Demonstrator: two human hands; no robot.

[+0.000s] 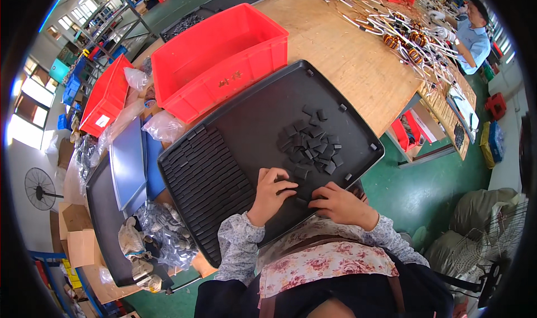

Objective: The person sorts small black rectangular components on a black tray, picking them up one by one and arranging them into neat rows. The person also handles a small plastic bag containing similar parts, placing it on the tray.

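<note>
A large black tray (263, 116) with a raised rim lies in front of me. Small black rectangular pieces stand in tight rows (207, 178) over its left part, and a loose heap of the same pieces (313, 144) lies on its right part. My left hand (271, 196) hovers between the rows and the heap, fingers bent, with a gap between thumb and forefinger and no piece visible there. My right hand (342, 206) is by the tray's near edge, its fingertips drawn together near a black piece (302, 201); whatever they hold is hidden.
A red bin (221, 88) stands against the tray's far left side, with a smaller red bin (107, 97) beyond. Blue folders (128, 161), plastic bags and work gloves (134, 239) lie at left. Wired copper coils (414, 41) cover the far right table, where another person (472, 38) works.
</note>
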